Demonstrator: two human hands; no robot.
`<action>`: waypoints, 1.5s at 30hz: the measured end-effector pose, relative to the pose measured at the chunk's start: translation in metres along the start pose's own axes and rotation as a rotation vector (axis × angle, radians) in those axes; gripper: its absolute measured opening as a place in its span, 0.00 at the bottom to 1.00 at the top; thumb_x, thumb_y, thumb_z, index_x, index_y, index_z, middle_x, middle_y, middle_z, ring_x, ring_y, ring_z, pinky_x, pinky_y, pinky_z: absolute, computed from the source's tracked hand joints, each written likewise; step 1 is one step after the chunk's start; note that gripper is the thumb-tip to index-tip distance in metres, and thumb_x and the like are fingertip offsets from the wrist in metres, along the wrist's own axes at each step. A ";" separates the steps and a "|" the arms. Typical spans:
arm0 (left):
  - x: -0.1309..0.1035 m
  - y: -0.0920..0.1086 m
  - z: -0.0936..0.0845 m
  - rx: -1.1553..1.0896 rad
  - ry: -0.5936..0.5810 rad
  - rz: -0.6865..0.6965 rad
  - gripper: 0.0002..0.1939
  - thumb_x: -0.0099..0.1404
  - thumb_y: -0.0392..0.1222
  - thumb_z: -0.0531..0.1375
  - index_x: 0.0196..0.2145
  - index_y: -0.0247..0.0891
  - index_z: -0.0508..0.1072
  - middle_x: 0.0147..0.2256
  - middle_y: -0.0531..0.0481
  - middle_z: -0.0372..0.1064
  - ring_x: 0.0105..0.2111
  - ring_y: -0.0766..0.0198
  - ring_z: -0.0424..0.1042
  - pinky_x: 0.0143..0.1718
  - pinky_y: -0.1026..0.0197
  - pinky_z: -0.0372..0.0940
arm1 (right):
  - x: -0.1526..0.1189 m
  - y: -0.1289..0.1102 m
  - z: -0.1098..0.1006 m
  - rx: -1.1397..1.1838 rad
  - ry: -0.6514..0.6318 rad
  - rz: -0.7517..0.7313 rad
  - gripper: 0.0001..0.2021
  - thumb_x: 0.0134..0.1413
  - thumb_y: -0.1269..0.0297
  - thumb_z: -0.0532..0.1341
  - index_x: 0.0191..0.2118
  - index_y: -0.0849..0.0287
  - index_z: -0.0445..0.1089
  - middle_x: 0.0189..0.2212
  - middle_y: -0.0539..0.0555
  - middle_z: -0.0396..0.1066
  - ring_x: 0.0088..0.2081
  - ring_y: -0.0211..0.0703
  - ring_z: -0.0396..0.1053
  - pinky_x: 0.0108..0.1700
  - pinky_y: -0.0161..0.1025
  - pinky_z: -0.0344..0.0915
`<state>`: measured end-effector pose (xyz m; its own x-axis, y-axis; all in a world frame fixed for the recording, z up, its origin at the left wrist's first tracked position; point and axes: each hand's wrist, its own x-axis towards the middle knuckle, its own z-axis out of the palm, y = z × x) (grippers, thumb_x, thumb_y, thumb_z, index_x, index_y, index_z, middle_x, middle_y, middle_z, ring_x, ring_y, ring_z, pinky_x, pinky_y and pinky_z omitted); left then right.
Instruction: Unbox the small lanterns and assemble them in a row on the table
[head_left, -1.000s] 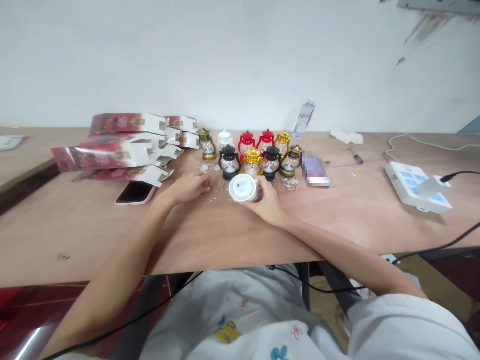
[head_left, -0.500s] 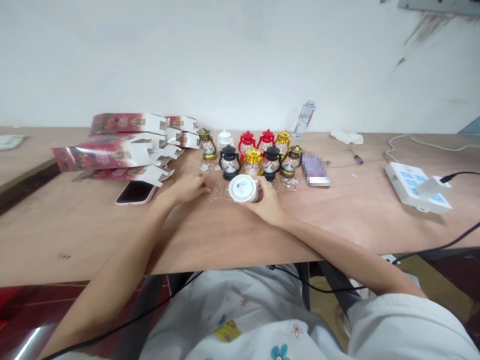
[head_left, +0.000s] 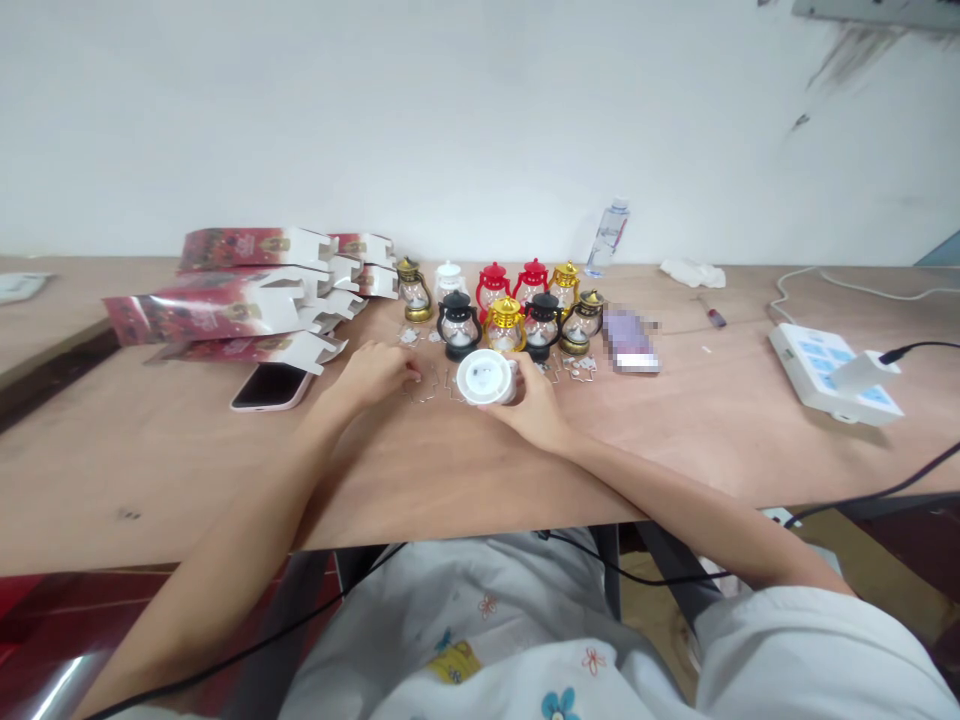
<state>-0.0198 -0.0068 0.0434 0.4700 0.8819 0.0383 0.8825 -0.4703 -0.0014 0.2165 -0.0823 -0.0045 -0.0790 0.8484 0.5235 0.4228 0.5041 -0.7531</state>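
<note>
My right hand [head_left: 538, 408] is wrapped round a white lantern [head_left: 484, 378], its round base turned up towards me. Left of it, my left hand [head_left: 379, 372] rests low over the table with its fingers drawn together at small bent wires [head_left: 421, 385]; what the fingertips hold, if anything, is too small to make out. Behind both hands stand several small lanterns, among them a black one [head_left: 458, 328], a gold one [head_left: 505, 325], a red one [head_left: 493, 286] and a bronze one [head_left: 582, 325]. More small metal parts [head_left: 577, 368] lie in front of the bronze one.
Red and white cartons [head_left: 225, 305] are piled at the left, with a phone [head_left: 271, 388] before them. Behind stands a tilted bottle [head_left: 608, 238]. Farther right are a crumpled tissue [head_left: 693, 273], a screwdriver [head_left: 712, 314] and a white power strip [head_left: 832, 375] with cables.
The fingers of my left hand have drawn closer together over the small wires. My right hand and the white lantern have barely moved.
</note>
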 end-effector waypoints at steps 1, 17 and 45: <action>0.000 -0.001 0.000 -0.026 0.006 0.014 0.11 0.59 0.40 0.54 0.31 0.41 0.77 0.36 0.47 0.77 0.39 0.54 0.72 0.40 0.59 0.61 | 0.000 0.001 0.000 0.000 0.000 0.003 0.26 0.39 0.62 0.70 0.46 0.52 0.62 0.44 0.52 0.71 0.46 0.47 0.68 0.48 0.46 0.64; 0.000 0.000 0.000 -0.006 -0.030 -0.054 0.12 0.58 0.49 0.58 0.33 0.41 0.76 0.36 0.47 0.76 0.37 0.53 0.73 0.33 0.60 0.59 | -0.001 0.001 0.001 0.020 -0.013 0.004 0.26 0.40 0.62 0.69 0.47 0.52 0.62 0.45 0.52 0.70 0.47 0.47 0.68 0.49 0.46 0.64; 0.003 -0.007 0.013 -0.111 -0.014 -0.005 0.09 0.58 0.43 0.55 0.33 0.36 0.71 0.34 0.44 0.73 0.34 0.55 0.71 0.32 0.59 0.59 | -0.001 0.001 0.001 0.016 -0.007 -0.010 0.26 0.39 0.64 0.70 0.46 0.53 0.62 0.45 0.52 0.71 0.47 0.47 0.69 0.49 0.46 0.65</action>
<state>-0.0244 0.0000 0.0309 0.4668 0.8840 0.0241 0.8778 -0.4665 0.1090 0.2161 -0.0825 -0.0064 -0.0894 0.8445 0.5281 0.4071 0.5149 -0.7544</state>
